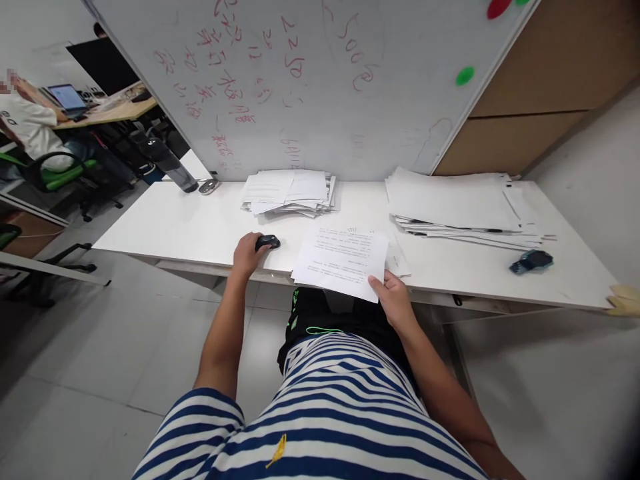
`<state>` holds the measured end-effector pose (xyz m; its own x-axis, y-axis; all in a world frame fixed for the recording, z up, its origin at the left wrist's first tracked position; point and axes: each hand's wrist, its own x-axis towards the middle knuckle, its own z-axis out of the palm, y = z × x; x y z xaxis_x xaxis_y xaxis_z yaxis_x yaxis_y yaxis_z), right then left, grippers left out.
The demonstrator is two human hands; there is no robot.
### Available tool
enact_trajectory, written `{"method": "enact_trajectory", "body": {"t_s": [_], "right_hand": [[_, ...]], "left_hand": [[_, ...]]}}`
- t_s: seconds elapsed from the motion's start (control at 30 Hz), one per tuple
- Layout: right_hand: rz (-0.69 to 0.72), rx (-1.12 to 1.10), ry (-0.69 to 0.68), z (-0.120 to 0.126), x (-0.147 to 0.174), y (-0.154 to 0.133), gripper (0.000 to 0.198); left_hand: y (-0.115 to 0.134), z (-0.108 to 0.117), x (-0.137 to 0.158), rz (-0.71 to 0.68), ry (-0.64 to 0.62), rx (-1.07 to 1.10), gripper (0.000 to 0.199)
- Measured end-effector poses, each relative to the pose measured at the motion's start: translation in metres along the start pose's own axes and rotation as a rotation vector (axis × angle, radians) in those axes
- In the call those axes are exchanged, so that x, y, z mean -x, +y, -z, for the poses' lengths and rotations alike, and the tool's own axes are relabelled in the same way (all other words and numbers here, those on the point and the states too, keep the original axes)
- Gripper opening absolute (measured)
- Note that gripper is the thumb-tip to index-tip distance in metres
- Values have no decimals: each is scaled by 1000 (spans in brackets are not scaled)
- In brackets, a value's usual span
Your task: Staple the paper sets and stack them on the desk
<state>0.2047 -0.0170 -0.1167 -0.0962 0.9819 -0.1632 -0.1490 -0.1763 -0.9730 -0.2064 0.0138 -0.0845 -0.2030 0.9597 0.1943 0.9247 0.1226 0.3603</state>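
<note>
My left hand (247, 255) is closed around the near end of a small black rounded object (269, 241) resting on the white table. Its shape resembles a stapler or a mouse; I cannot tell which. Between thumb and fingers, my right hand (395, 300) pinches the lower right corner of a printed sheet (340, 260), which slants over the table's front edge. More paper (397, 257) shows from under its right side. Behind the sheet lies an untidy paper stack (290, 190), and a larger pile of sheets (455, 203) spreads to the right.
A whiteboard (320, 87) with red writing stands along the table's (165, 223) back. At the left rear are a dark bottle (170, 163) and a silver mouse-shaped thing (209, 187). A black object in clear wrap (531, 262) lies at right. Far left, a person (35, 123) sits at another desk.
</note>
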Motion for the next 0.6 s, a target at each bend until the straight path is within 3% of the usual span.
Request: {"method": "enact_trajectory", "body": {"t_s": [0.13, 0.6], "right_hand": [[-43, -15, -44, -6, 1, 6, 49], [-63, 59, -142, -25, -5, 9, 48]], "left_hand": [[6, -7, 9, 11, 53, 39, 34], [27, -16, 34, -87, 63, 156, 34]]}}
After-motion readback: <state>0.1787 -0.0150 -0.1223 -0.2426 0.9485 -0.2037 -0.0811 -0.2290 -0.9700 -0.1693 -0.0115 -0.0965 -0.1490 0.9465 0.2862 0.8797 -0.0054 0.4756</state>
